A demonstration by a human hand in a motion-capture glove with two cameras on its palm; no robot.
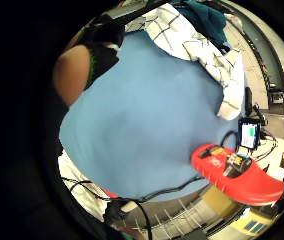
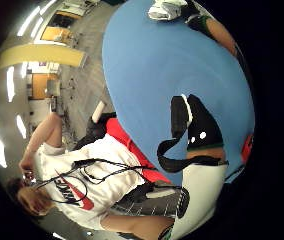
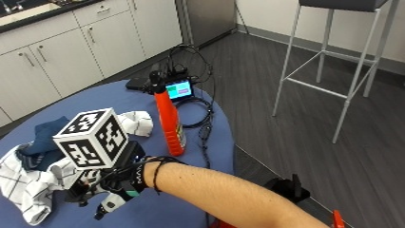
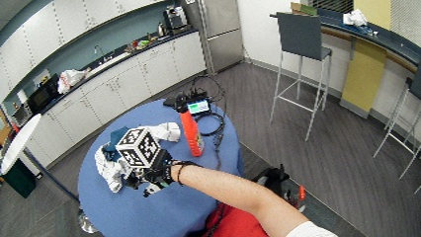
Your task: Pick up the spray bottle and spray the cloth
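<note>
The gloved right hand (image 3: 110,190) hangs above the round blue table (image 3: 190,102), near the edge closest to the person, with the forearm reaching in from the lower right. Its fingers (image 3: 104,209) point down and forward in a relaxed way, not curled round anything — the hand holds nothing. The red spray bottle (image 3: 169,126) stands upright on the table further in, with its black trigger head on top; it is apart from the hand, off to the side of the wrist. The white checked cloth (image 3: 25,183) lies crumpled on the table just beside the hand, on its far side, and runs up toward the bottle; a dark teal cloth (image 3: 44,135) sits bunched on top of it. Behind the bottle, at the table's far edge, a small device with a lit screen (image 3: 179,89) stands among black cables (image 3: 206,128) that trail down over the edge. In the little finger side palm view the bare blue tabletop fills most of the picture, with the checked cloth (image 1: 197,42) at its rim and the bottle (image 1: 237,172) beside the small screen (image 1: 248,134) — nothing sits close against the palm.
</note>
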